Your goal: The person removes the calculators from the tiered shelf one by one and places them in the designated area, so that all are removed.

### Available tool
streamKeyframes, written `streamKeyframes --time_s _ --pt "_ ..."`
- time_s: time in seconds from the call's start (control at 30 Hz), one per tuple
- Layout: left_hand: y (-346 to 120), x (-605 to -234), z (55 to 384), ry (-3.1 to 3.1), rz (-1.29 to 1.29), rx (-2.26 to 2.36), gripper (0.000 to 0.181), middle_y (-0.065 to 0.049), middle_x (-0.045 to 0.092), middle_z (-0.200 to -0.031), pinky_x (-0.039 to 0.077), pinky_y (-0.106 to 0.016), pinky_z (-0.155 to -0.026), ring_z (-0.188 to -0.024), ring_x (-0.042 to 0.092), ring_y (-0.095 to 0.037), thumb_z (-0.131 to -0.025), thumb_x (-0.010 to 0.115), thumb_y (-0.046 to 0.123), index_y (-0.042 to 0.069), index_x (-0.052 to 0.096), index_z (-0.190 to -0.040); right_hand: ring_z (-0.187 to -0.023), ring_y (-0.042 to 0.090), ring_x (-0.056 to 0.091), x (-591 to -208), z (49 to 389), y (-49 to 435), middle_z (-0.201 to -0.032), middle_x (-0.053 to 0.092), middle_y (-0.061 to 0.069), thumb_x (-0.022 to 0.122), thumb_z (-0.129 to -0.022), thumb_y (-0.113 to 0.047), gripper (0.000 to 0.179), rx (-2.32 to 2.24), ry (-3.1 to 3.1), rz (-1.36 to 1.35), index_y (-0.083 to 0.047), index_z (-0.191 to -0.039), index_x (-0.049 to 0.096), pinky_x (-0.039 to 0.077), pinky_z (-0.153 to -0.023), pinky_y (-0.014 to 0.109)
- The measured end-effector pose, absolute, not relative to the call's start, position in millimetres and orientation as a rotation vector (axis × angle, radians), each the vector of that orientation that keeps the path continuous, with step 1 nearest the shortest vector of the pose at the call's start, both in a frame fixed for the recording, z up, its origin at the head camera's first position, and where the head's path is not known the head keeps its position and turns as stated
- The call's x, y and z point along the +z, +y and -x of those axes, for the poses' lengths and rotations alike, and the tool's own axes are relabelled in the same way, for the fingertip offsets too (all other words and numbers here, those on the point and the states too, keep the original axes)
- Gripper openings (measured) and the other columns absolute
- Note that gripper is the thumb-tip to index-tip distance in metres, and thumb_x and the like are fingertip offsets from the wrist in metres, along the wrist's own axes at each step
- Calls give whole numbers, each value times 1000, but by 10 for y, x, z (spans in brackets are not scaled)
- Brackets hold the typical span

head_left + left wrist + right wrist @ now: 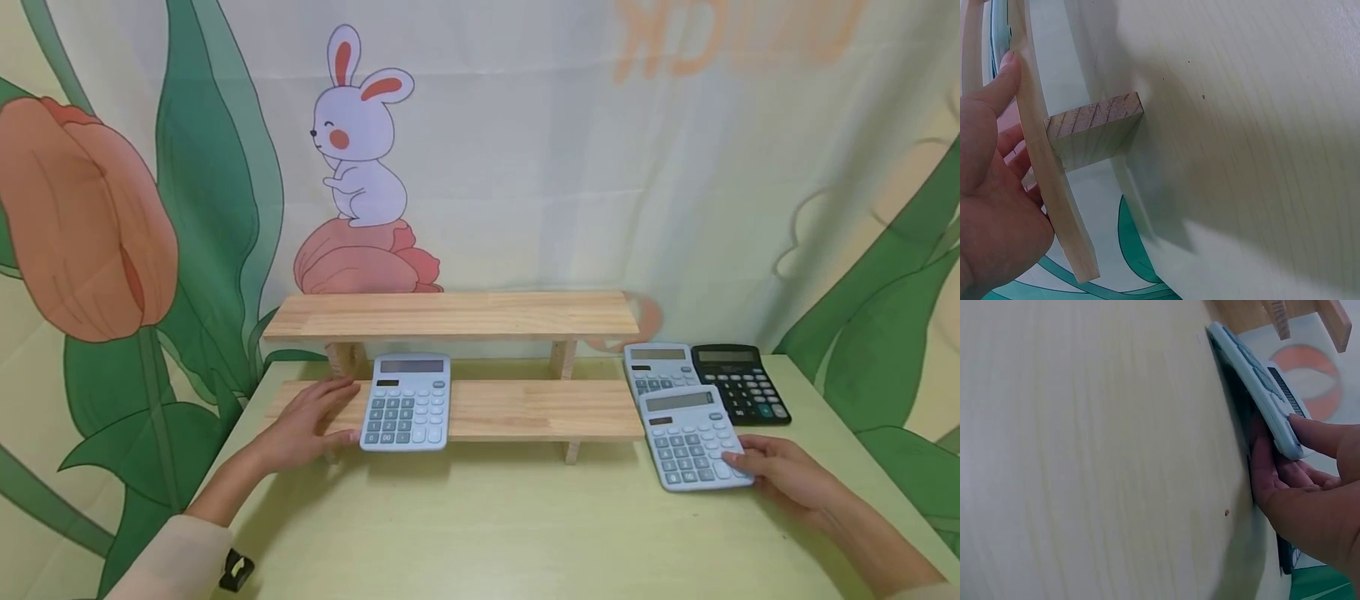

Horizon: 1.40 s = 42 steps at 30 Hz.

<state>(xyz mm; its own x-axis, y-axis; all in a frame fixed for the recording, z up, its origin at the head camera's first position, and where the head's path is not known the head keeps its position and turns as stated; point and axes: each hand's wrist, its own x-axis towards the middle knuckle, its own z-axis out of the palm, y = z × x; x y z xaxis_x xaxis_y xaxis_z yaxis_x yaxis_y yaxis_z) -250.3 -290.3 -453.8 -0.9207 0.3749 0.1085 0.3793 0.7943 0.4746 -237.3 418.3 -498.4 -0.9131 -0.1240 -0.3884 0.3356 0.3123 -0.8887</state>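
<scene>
In the head view a light-blue calculator (406,404) leans on the lower wooden shelf board (525,408), toward its left end. My left hand (307,423) rests at that board's left end, fingers spread loosely, thumb tip at the calculator's lower left corner. The left wrist view has the left hand (1004,181) along the board's edge, its fingers partly hidden behind it. On the right, my right hand (787,475) grips a second light-blue calculator (690,442) by its lower right corner, thumb on the front. Seen from the right wrist, this calculator (1260,387) is tilted up from the table.
Behind the held calculator lie another light-blue calculator (651,367) and a black calculator (738,379) on the pale table (480,525). An upper wooden board (450,315) runs above the lower one. A printed cloth (525,167) hangs behind. A small black object (237,570) is by the left sleeve.
</scene>
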Motion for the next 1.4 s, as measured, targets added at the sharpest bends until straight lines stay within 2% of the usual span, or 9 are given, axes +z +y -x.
streamKeyframes --time_s 0.3,0.57,0.8,0.97,1.07,1.2,1.3,1.4 --pt "-2903 -4538 2505 -2943 659 -781 78 -24 37 -165 20 -74 -119 -154 23 -51 -98 77 42 -1 47 -157 -100 17 63 -4942 2358 4223 -122 69 15 67 -107 -32 68 -1241 2558 -125 21 -143 46 51 -77 24" --pt "-2897 -4532 2504 -2948 647 -782 79 -23 37 -166 20 -75 -118 -154 24 -51 -98 76 44 0 47 -157 -101 24 61 -4879 2336 4222 -121 68 23 72 -103 -29 63 -1102 2692 -100 20 -138 53 49 -76 29" --pt "-2895 -4527 2501 -2953 648 -774 79 -23 36 -166 20 -75 -118 -154 23 -51 -98 76 44 0 47 -157 -99 25 62 -4908 2308 4192 -117 70 23 74 -101 -27 57 -1061 2758 -105 18 -132 59 49 -76 32" --pt "-2902 -4527 2494 -2961 633 -781 80 -23 36 -166 19 -75 -119 -155 22 -51 -98 76 44 0 47 -158 -99 31 66 -4922 2299 4154 -111 71 24 76 -99 -23 47 -960 2857 -50 16 -123 65 52 -80 38" --pt "-2903 -4530 2490 -2960 628 -786 80 -23 36 -166 19 -75 -119 -155 22 -51 -98 76 44 1 47 -158 -98 33 67 -4916 2309 4136 -109 72 24 76 -98 -21 44 -919 2886 -40 15 -121 66 53 -83 44" --pt "-2906 -4537 2487 -2961 623 -791 79 -23 36 -166 19 -75 -118 -155 22 -51 -98 76 44 1 46 -158 -98 39 66 -4866 2313 4085 -108 69 27 76 -97 -20 48 -831 2933 -32 18 -123 62 55 -85 54" --pt "-2909 -4542 2493 -2962 632 -782 79 -23 36 -166 20 -75 -118 -154 22 -51 -98 76 44 0 46 -158 -99 47 66 -4782 2268 3960 -110 66 33 77 -96 -20 53 -718 3050 48 20 -126 59 55 -84 60" --pt "-2909 -4540 2505 -2958 642 -778 79 -23 36 -166 20 -75 -118 -154 23 -51 -98 75 44 0 46 -158 -101 48 66 -4631 2193 3719 -114 65 34 77 -97 -19 52 -673 3194 175 19 -127 60 56 -83 61"
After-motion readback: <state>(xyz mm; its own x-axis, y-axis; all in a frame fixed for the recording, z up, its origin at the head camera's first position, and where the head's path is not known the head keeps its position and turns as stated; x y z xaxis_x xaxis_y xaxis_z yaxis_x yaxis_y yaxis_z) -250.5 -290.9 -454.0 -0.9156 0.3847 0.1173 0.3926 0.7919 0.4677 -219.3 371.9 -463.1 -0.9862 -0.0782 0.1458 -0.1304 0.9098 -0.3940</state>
